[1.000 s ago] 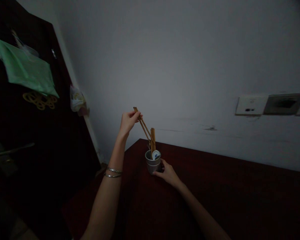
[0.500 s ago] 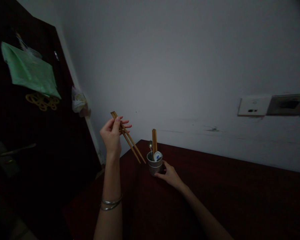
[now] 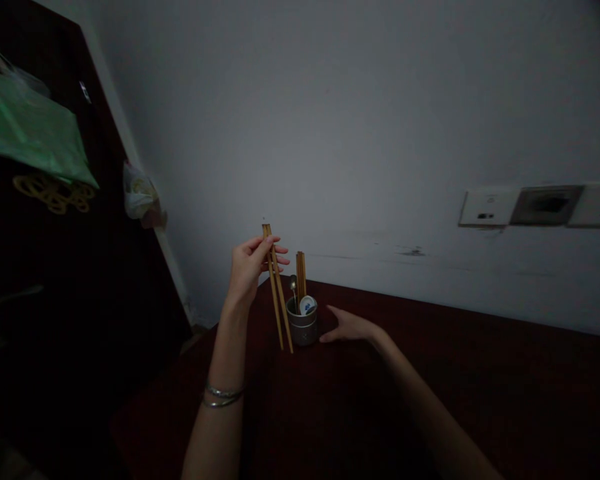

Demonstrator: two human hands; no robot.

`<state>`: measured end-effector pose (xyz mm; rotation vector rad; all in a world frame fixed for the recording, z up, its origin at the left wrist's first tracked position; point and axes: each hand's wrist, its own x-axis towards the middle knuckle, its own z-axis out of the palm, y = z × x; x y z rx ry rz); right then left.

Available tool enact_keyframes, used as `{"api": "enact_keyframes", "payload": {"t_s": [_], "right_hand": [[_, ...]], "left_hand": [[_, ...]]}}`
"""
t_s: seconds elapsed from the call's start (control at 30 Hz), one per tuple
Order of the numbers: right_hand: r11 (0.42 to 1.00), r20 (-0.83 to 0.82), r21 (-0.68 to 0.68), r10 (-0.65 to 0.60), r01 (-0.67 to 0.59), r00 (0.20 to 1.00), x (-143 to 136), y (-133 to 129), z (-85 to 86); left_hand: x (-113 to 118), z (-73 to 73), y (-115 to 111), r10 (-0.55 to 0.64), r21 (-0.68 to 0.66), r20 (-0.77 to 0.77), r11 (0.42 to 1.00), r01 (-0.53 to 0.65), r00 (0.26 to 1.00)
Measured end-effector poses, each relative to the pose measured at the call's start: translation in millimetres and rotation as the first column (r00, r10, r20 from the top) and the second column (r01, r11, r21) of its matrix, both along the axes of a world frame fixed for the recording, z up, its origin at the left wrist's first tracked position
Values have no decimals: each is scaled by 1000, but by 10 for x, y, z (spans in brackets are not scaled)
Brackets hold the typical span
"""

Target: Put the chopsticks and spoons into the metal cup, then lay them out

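Between thumb and fingers, my left hand [image 3: 253, 263] pinches a pair of wooden chopsticks [image 3: 279, 293] near their upper ends. They hang tips down, just left of and partly in front of a grey metal cup [image 3: 303, 329]. Inside that cup stand more chopsticks [image 3: 301, 273], a metal spoon [image 3: 293, 283] and a white spoon with a blue pattern [image 3: 308, 305]. To the right of the cup, my right hand [image 3: 349, 327] is open, thumb and fingers apart, and holds nothing. A small gap separates it from the cup.
The cup stands on a dark red table [image 3: 405, 373] near a pale wall [image 3: 330, 133]. At left is a dark door [image 3: 105, 280] with a green cloth [image 3: 30, 127] hanging on it. A plastic bag [image 3: 140, 193] hangs by the door frame. Wall sockets [image 3: 490, 208] are at right.
My right hand has let go of the cup and drawn off to the right. My left hand has moved right with the chopsticks, which now hang more upright. The view has shifted slightly right.
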<state>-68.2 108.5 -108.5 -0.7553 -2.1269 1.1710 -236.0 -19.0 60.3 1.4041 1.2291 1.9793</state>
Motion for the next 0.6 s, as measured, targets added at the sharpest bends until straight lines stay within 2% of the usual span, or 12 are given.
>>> {"api": "enact_keyframes", "payload": {"t_s": [0.07,0.1,0.2,0.27,0.33,0.43,0.5,0.6], "right_hand": [[999,172,-43,-23,31,985,231,-35,368],[1000,162,-27,-6,11,987,329,-92,560],[990,4,17,141,-142,990,482,-379,1046],[984,-130,1,179,-180,975,466,-590,1234],[957,-204,-88,255,-278,945,395,-746,1302],[889,-212,-156,395,-430,894,271,-841,1263],[880,-203,-156,417,-449,886,215,-835,1215],[903,-187,-142,378,-406,906,187,-796,1191]], "left_hand": [[64,-2,4,-33,7,-4,999,33,999],[107,-5,8,-54,15,-7,998,54,999],[283,-31,31,-129,55,4,990,128,992],[422,-60,54,-165,85,23,983,163,986],[546,-90,77,-169,98,35,981,165,985],[656,-119,101,-120,86,46,990,116,992],[674,-122,108,-101,73,53,993,97,993],[652,-113,110,-142,38,47,989,140,989]]}}
